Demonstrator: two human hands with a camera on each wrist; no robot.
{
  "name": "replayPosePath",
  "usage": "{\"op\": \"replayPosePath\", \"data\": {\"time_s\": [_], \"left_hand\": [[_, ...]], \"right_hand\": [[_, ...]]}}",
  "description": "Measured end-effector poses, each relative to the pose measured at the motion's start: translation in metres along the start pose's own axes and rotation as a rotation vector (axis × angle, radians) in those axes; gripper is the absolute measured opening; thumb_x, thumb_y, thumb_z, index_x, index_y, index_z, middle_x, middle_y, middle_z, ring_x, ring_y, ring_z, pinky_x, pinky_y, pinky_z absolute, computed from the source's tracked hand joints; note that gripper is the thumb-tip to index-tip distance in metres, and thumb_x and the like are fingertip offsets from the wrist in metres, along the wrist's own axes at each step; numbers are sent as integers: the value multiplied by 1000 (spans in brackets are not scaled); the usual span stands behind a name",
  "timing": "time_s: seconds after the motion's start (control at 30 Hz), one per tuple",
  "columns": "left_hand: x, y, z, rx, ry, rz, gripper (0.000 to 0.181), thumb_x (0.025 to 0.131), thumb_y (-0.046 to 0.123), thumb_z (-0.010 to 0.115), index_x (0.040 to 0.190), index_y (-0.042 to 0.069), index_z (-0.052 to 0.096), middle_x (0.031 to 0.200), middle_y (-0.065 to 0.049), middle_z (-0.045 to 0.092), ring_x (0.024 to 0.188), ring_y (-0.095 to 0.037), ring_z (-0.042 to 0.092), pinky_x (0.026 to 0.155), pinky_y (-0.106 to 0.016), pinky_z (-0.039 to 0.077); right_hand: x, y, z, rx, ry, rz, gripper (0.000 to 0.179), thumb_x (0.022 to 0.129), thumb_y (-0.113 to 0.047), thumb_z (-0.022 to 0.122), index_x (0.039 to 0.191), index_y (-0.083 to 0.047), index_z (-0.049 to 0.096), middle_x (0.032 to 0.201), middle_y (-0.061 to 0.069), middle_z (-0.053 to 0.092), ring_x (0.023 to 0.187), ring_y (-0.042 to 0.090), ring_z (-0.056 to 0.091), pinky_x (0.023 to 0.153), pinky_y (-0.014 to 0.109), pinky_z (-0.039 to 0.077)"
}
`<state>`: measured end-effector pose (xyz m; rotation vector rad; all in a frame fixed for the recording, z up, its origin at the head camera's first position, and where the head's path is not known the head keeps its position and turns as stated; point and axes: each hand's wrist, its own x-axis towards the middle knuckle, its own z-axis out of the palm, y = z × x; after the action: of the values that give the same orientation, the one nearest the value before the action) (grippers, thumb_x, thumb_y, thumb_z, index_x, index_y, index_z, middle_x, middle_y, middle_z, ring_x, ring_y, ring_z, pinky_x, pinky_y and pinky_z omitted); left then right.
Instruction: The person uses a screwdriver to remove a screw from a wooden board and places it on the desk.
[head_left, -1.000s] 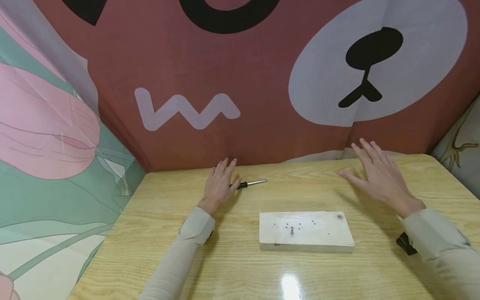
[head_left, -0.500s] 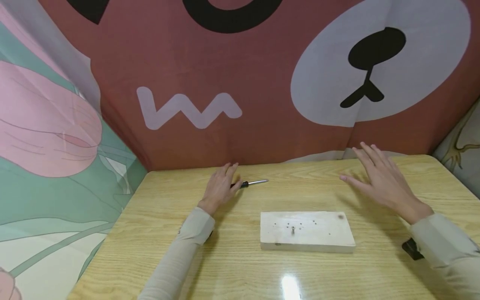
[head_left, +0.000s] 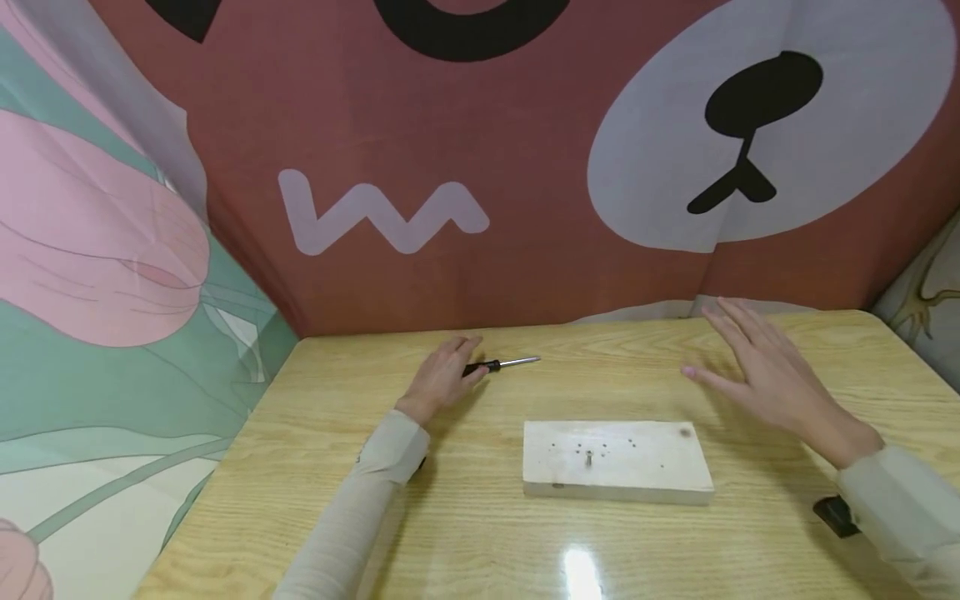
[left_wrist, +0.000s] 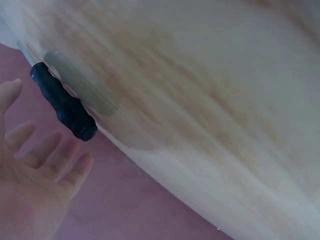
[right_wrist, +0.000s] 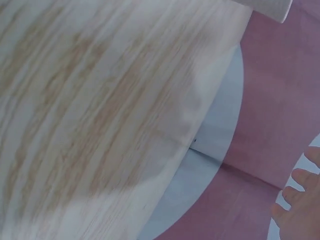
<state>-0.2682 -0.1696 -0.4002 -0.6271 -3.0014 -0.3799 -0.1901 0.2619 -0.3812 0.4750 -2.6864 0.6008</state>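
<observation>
A screwdriver [head_left: 492,366] with a black handle and bright shaft lies near the table's back edge, its tip toward the right. My left hand [head_left: 438,379] is right at its handle, thumb and fingers on either side. In the left wrist view the fingers of that hand are spread and loosely bent, close beside the black handle [left_wrist: 62,102]. Raised over the back right of the table, my right hand [head_left: 776,392] has its fingers extended and thumb apart, with nothing in it. Between and in front of both hands sits a pale wooden block [head_left: 630,479], where a small screw [head_left: 588,458] stands up among several holes.
The table [head_left: 465,525] has a light wood-grain top. Behind it hangs a reddish cloth [head_left: 525,275] with a cartoon animal print, and a green and pink floral cloth [head_left: 97,383] hangs on the left. A black object [head_left: 836,515] shows by the right sleeve.
My left hand's fingers have come down and bent toward the screwdriver handle. The right hand has sunk slightly and its fingers lie closer together. The block stays in place.
</observation>
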Motion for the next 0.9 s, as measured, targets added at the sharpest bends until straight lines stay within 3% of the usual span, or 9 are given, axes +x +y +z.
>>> {"op": "replayPosePath", "data": {"time_s": [0.33,0.9], "left_hand": [[0,3,-2,-17,-61,-35,53,98,35,63,146,15,49,142,-13,55,125,-31,57,104,-49,50],[3,-2,0,-53,-67,9,35,92,16,71,127,15,68,123,-8,68,116,-27,64,102,-44,53]], "right_hand": [[-9,-6,-3,22,-21,17,89,90,-44,69,158,-9,24,165,20,16,151,46,14,116,73,13],[-17,-12,-6,61,-49,34,90,89,-43,72,158,-11,24,165,19,18,150,47,14,116,74,13]]}}
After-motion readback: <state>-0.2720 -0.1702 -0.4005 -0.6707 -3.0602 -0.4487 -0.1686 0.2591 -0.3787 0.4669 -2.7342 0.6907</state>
